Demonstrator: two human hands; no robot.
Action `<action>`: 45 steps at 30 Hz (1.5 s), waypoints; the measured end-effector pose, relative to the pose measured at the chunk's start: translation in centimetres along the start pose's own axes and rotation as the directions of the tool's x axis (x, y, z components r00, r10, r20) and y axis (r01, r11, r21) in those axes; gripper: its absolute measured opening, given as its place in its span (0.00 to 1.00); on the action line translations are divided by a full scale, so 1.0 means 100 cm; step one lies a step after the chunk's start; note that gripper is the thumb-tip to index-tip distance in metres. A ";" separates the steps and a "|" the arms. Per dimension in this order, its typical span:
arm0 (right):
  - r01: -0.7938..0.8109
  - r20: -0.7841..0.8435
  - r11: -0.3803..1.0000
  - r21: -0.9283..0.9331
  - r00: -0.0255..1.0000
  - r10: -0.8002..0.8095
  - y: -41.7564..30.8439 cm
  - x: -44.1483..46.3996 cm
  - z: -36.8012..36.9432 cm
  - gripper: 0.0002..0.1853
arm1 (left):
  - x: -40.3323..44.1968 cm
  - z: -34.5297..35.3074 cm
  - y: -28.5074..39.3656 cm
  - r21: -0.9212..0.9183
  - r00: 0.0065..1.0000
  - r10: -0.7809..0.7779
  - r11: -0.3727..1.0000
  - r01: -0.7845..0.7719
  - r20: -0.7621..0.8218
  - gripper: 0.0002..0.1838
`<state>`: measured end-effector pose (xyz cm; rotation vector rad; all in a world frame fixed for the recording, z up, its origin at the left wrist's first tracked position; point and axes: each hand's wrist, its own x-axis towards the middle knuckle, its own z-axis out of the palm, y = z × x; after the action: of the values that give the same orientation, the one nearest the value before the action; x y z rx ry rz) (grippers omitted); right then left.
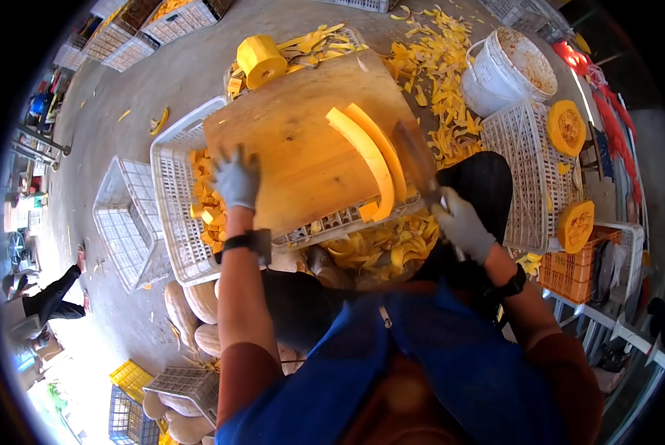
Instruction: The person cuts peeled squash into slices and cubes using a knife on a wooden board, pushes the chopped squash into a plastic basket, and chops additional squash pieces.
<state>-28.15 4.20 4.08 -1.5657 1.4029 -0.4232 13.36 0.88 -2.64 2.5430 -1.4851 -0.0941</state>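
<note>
My left hand (pixel 237 178), in a grey glove, has its fingers spread over the left edge of the wooden cutting board (pixel 288 141). Just beside it, cut pumpkin chunks (pixel 212 215) fill part of a white plastic crate (pixel 186 248). My right hand (pixel 462 222), also gloved, is closed around the handle of a large knife (pixel 419 159), whose blade is blurred and upright at the board's right edge. Left of the blade lie two long curved pumpkin strips (pixel 366 152), side by side. A small pumpkin piece (pixel 368 212) sits at their lower end.
A peeled pumpkin section (pixel 260 61) stands behind the board among peelings. More peelings (pixel 443 81) cover the floor near a white bucket (pixel 507 70). Halved pumpkins (pixel 567 127) rest on a crate (pixel 521 174) at right. Whole pumpkins (pixel 186 315) lie at lower left.
</note>
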 end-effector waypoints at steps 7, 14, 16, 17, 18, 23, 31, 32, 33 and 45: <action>0.131 0.078 0.978 -0.164 0.990 -0.120 -0.020 -0.020 0.037 0.16 | -0.096 0.035 0.154 -0.943 0.865 0.401 0.259 0.207 0.300 0.50; 0.090 0.221 0.991 0.099 0.969 -0.111 -0.043 0.000 0.067 0.15 | -0.030 0.011 0.107 -0.804 0.842 0.344 0.572 0.164 0.417 0.42; 0.115 0.242 0.975 0.190 0.957 -0.160 -0.040 0.010 0.086 0.14 | 0.004 0.016 0.076 -0.744 0.850 0.357 0.665 0.059 0.387 0.42; 0.071 0.287 0.969 0.237 0.948 -0.139 -0.045 0.015 0.085 0.14 | 0.013 0.010 0.067 -0.741 0.860 0.380 0.672 -0.003 0.340 0.43; 0.023 0.333 0.961 0.277 0.936 -0.118 -0.051 0.020 0.081 0.14 | 0.027 0.020 0.046 -0.781 0.852 0.415 0.624 -0.010 0.321 0.43; 0.327 0.136 0.934 0.145 0.928 -0.346 -0.037 0.042 0.054 0.12 | 0.025 -0.009 0.039 -0.537 0.861 0.349 0.837 -0.107 0.371 0.47; 0.550 -0.003 0.810 -0.201 0.827 -0.562 -0.091 0.127 0.031 0.11 | -0.001 -0.001 0.031 -0.043 0.925 0.269 0.962 -0.268 0.267 0.49; 0.602 -0.046 0.767 -0.221 0.780 -0.625 -0.106 0.134 0.035 0.11 | 0.001 -0.001 0.031 -0.037 0.926 0.262 0.964 -0.262 0.273 0.49; 0.649 -0.090 0.721 -0.242 0.725 -0.682 -0.120 0.143 0.040 0.11 | 0.001 -0.001 0.031 -0.032 0.925 0.257 0.966 -0.258 0.279 0.49; 0.410 0.249 0.801 -0.436 0.910 -0.330 -0.129 0.145 0.049 0.14 | -0.002 -0.011 0.033 -0.079 0.921 0.277 0.961 -0.265 0.273 0.46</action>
<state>-12.92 -8.39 7.47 -2.2519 1.1168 -0.1687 10.64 -0.37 -0.97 2.3385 -1.9036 -0.4582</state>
